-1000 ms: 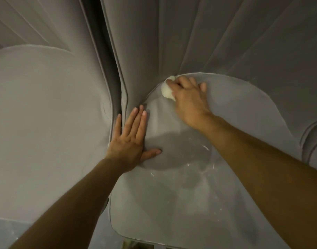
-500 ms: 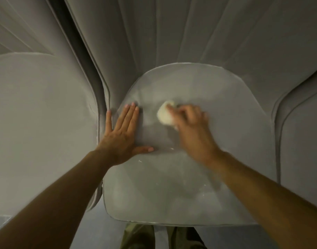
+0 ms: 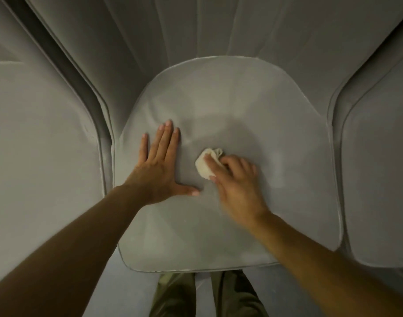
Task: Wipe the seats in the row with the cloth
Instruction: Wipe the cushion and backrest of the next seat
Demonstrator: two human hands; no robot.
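Since a second ago the cloth (image 3: 205, 167) has been drawn away from the rear left corner of the middle seat (image 3: 241, 106), where the pan meets the backrest (image 3: 196, 30), and is now pressed on the pan near its centre. It is seen as a small, cream-white, crumpled wad, partly covered by the right hand (image 3: 238, 181). It is gripped by that hand's curled fingers (image 3: 215, 167), and the hand is slightly blurred. The left hand (image 3: 159, 170) is laid flat on the left part of the same seat, with fingers straight, thumb spread toward the cloth, and nothing held. The seat is a smooth grey moulded shell with a rounded outline. A left seat (image 3: 35, 145) and a right seat (image 3: 378, 168) are seen just beside it. Olive trousers (image 3: 173, 296) are seen below its front edge.
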